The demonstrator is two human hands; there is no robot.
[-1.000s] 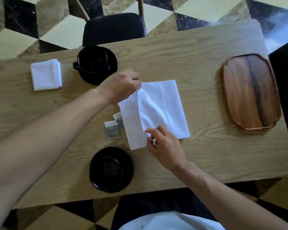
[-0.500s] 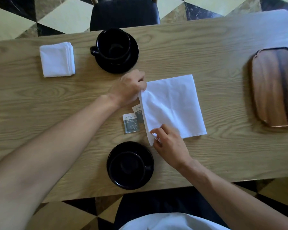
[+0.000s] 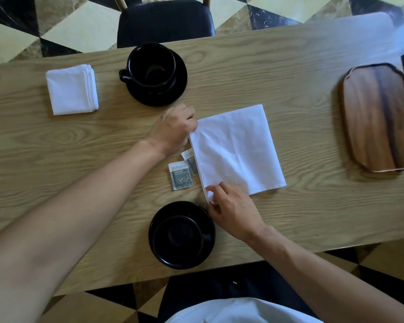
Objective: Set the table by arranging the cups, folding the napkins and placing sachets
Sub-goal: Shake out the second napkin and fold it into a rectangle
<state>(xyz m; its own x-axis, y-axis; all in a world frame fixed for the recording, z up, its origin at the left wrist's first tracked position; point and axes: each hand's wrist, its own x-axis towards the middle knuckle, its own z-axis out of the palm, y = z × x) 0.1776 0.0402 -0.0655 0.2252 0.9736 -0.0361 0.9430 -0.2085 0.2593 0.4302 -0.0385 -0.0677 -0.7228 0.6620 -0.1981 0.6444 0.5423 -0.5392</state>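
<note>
A white napkin (image 3: 237,150) lies folded once on the wooden table (image 3: 301,117), mid-table. My left hand (image 3: 173,130) pinches its far left corner. My right hand (image 3: 233,210) pinches its near left corner. Two grey sachets (image 3: 182,175) lie just left of the napkin, one partly under its edge. A black cup on a saucer (image 3: 153,73) stands at the far side. Another black cup on a saucer (image 3: 181,236) stands at the near edge. A small folded napkin (image 3: 71,89) sits far left.
A dark wooden tray (image 3: 378,117) lies at the right end of the table. A black chair (image 3: 165,19) stands beyond the far edge. Patterned floor tiles surround the table.
The raised left flap of the napkin has been laid down flat over the rest, so it is now folded. Both hands stay on its left corners. The view shifted.
</note>
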